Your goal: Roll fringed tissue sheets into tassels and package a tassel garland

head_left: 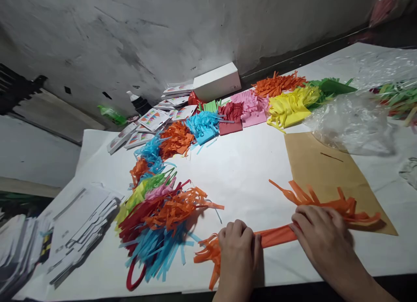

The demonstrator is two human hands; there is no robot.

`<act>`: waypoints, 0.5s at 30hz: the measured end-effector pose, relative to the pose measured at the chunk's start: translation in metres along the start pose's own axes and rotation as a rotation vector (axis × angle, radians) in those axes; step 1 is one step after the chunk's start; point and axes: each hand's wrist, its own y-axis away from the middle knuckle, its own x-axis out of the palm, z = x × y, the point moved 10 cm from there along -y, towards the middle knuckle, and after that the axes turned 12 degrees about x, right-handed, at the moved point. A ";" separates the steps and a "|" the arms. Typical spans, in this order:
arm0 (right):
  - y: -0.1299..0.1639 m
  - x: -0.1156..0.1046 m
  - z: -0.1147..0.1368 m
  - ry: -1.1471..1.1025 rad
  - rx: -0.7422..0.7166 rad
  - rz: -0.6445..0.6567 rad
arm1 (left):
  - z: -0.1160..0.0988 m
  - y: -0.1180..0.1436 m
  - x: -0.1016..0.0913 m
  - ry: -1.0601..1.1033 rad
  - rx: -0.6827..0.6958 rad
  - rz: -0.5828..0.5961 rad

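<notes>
An orange fringed paper strip lies flat on the white table near its front edge. My left hand presses down on the strip's left part, fingers curled over it. My right hand rests on the strip's right part, where its cut fringes fan out over a brown paper sheet. More orange fringes stick out to the left of my left hand.
A heap of mixed fringed paper lies to the left. Coloured fringed stacks run along the back with a white box and printed cards. Clear plastic bags sit right; white paper stacks lie far left.
</notes>
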 end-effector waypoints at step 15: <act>0.017 0.012 0.055 -0.220 -0.335 0.158 | -0.024 0.014 -0.012 0.205 0.341 -0.183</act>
